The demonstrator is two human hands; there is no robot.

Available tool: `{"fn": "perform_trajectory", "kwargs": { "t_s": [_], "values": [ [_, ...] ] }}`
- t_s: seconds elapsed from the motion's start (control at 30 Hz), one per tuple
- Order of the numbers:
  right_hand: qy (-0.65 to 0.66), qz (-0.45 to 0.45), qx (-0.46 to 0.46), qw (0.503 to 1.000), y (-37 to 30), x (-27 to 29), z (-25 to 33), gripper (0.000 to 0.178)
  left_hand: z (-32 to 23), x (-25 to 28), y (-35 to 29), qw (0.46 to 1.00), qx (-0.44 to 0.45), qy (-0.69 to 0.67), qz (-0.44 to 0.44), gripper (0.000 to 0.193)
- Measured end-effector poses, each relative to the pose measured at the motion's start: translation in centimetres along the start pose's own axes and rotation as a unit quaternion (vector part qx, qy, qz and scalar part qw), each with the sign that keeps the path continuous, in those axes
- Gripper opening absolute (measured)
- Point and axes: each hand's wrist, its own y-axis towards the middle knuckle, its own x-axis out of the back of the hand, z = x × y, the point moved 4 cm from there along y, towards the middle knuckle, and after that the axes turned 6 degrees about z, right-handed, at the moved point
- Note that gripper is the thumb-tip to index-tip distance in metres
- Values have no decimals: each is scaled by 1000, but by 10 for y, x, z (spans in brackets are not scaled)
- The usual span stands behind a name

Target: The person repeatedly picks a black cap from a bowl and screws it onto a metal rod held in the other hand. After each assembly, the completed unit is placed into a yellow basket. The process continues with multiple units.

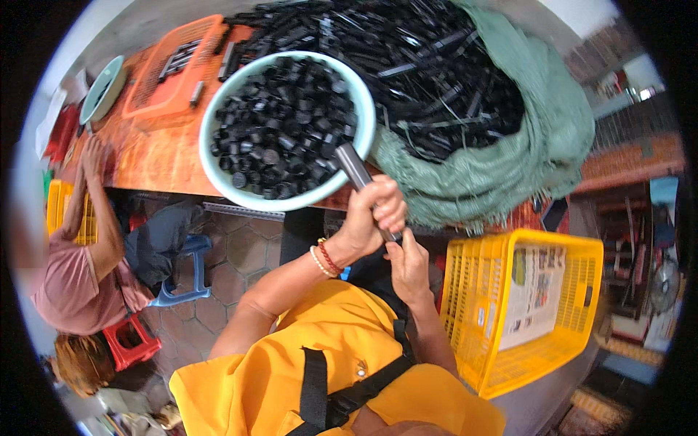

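Left hand (379,206) closed round dark-grey, plastic-looking tube (352,166), pointing 11 o'clock toward mint-green round plastic basin (366,109); right hand (410,266) curled at lower end, hold unclear. Slack grip could drop it.

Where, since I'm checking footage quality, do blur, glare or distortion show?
Head view: black corners ring the round fisheye image; head view: pale glints streak the piled black tubes; head view: the far-left edge beside the pink shirt is smeared, hiding detail.
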Motion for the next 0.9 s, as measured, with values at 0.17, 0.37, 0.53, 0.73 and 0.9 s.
{"fn": "perform_trajectory", "kwargs": {
  "t_s": [0.17, 0.37, 0.53, 0.73, 0.9],
  "values": [
    [-40, 43, 25, 998, 32, 25, 13, 16, -20, 12, -24, 945, -103, 306, -47, 31],
    [-142, -44, 146, 978, 109, 40, 56, 14, -16, 44, -33, 834, -150, 524, -84, 26],
    [-213, 35, 205, 955, 186, -4, 58, 20, -21, 41, -35, 801, -193, 561, -81, 25],
    [-124, 150, 165, 967, 214, -49, 74, 23, -29, 51, -39, 789, -221, 566, -89, 27],
    [-200, 177, 227, 937, 226, -82, 84, 25, -29, 55, -40, 774, -234, 582, -86, 27]
  ]
}}
